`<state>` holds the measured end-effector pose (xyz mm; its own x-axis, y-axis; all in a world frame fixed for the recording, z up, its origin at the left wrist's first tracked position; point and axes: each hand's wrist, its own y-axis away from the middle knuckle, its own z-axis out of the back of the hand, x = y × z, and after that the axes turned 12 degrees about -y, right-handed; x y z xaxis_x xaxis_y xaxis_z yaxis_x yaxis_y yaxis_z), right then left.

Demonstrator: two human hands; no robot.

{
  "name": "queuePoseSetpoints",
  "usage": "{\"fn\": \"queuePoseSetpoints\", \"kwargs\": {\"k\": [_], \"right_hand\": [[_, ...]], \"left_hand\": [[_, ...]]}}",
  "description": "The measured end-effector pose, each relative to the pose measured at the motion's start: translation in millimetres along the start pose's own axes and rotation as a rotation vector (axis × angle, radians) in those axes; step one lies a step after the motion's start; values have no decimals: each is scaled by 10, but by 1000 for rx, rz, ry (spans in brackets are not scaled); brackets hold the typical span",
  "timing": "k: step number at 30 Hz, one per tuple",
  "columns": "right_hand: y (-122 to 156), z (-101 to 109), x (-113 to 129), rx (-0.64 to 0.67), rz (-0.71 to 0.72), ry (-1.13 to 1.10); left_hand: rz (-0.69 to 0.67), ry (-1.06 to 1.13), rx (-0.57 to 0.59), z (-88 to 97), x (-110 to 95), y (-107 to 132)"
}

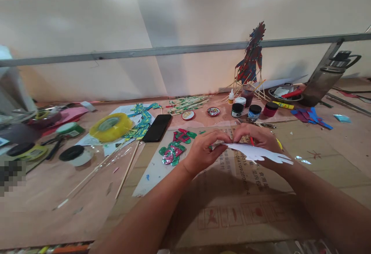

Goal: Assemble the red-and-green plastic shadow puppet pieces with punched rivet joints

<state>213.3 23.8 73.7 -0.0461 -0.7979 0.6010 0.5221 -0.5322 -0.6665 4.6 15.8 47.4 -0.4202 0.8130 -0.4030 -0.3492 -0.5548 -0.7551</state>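
A white paper cutout [256, 152] with a jagged, fingered edge is held level above the cardboard. My left hand [206, 147] is closed, pinching its left end between thumb and fingers. Close beside it, my right hand [257, 137] curls over the cutout's upper edge and grips it too; its fingertips are partly hidden. Something small and red shows by the right fingers, too little of it to name. Left of my hands, painted green and pink pieces [173, 152] lie on a clear plastic sheet [150, 176].
Under my arms lies flattened cardboard [226, 207]. Behind are paint jars [254, 112], a black phone [157, 128], green-marked sticks [188, 104] and two lids of sequins. Yellow tape [111, 126] sits left. A red-blue figure [253, 57] on sticks and a bottle [326, 78] stand at back right.
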Motion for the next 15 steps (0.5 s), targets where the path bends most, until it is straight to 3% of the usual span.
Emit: {"fn": "queuePoseSetpoints", "kwargs": {"k": [4,10,15], "right_hand": [[-9,-49,21,-110,-132,60],[-32,-92,8,-135,-8,17],[-2,-94,-10,-105,-25,-58]], "left_hand": [[96,-9,17,-4,-35,1],[144,40,-18,-33,-56,-7],[54,70,-52,-21,-30,-12]]}}
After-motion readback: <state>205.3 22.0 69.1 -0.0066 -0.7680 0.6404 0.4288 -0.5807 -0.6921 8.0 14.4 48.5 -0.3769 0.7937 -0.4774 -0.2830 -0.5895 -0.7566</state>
